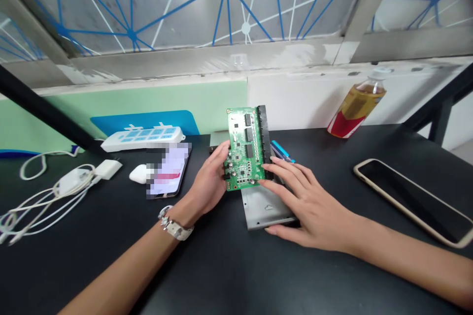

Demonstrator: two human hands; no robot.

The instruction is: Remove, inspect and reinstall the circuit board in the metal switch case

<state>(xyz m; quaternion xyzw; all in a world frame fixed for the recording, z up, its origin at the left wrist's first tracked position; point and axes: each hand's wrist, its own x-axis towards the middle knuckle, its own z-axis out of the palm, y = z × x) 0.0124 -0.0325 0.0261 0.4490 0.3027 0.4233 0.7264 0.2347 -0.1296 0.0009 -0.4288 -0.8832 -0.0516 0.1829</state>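
A green circuit board (242,157) with a row of black ports along its right edge is held tilted up over the desk. My left hand (212,177) is closed on the board's left edge, its thumb side hidden behind it. My right hand (303,197) has its fingers spread, with the fingertips at the board's lower right corner and the thumb low by a grey metal case part (262,209). That metal part lies under the board, partly covered by the board and my right hand. Blue pen-like items (283,151) lie behind my right hand.
On the left are a phone (170,170), a white earbud case (139,174), white cables with a charger (107,170) and a white power strip (144,138). To the right lie a second phone (414,202) and a drink bottle (356,103) by the wall.
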